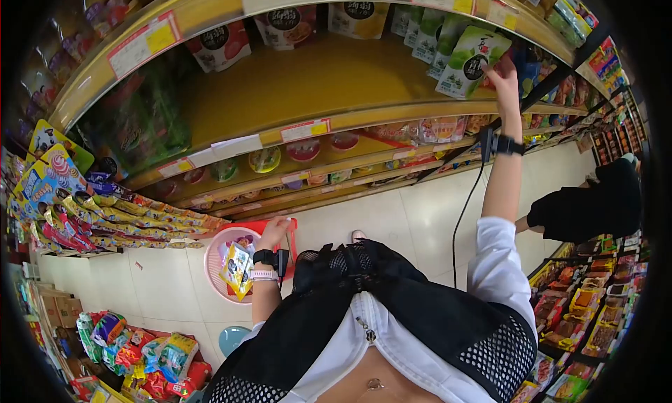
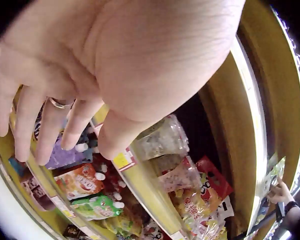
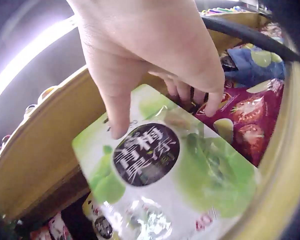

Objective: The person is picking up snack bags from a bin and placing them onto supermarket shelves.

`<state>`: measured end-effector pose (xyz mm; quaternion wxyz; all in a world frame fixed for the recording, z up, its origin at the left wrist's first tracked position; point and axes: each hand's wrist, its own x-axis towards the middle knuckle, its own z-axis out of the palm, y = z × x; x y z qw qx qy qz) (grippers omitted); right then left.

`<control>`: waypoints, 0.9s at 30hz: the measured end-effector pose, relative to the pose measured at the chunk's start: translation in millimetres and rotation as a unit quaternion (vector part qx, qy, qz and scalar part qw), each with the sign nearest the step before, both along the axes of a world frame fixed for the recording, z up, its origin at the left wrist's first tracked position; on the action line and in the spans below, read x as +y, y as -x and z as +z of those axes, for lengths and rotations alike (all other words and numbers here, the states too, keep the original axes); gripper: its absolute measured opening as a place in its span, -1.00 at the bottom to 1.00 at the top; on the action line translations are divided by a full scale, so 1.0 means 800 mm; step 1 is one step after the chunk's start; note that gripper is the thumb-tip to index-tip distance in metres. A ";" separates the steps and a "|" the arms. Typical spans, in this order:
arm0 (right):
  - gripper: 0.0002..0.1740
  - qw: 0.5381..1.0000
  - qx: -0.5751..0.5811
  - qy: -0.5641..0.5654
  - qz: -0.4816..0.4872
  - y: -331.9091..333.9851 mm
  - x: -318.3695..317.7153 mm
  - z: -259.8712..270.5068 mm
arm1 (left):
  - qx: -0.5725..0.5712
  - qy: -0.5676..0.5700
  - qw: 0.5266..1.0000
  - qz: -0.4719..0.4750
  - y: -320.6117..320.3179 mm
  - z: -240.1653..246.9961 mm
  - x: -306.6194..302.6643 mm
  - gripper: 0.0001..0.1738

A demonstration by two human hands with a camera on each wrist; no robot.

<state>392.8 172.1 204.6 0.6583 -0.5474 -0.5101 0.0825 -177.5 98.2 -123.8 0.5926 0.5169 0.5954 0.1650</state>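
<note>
My right hand (image 1: 505, 81) is at the right end of the upper shelf, holding a green and white pouch (image 1: 473, 61). In the right wrist view the thumb of the hand (image 3: 150, 65) lies over the front of the pouch (image 3: 200, 170), and the fingers reach behind its edge. More green pouches (image 1: 428, 43) stand in a row beside it. Down by a pink basket (image 1: 210, 264) with packets inside is my left hand (image 1: 275, 229); its fingers look loosely extended in the left wrist view, where the hand (image 2: 105, 65) holds nothing.
Shelf edges (image 1: 280, 131) curve across the front, with round tubs (image 1: 264, 159) below. Bagged snacks (image 1: 119, 214) hang at the left, and heaped packets (image 1: 150, 354) lie at the lower left. A person in black (image 1: 595, 203) is at the right. A dark cable (image 1: 458, 228) hangs from my right wrist.
</note>
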 end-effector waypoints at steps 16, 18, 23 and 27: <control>-0.68 0.989 0.133 -0.041 0.057 -0.011 0.032 0.003 | -0.031 -0.049 0.996 0.063 -0.101 0.107 -0.042 -0.59; -0.69 0.988 0.137 -0.058 0.050 0.003 0.025 0.005 | -0.036 -0.072 0.995 0.053 -0.106 0.118 -0.039 -0.60; -0.74 0.963 0.187 -0.151 0.123 0.065 -0.015 0.017 | -0.152 -0.141 0.978 0.018 -0.137 0.216 -0.019 -0.52; -0.80 0.965 0.135 -0.073 0.211 0.145 -0.065 0.013 | -0.146 -0.322 0.935 -0.016 -0.178 0.303 -0.020 -0.10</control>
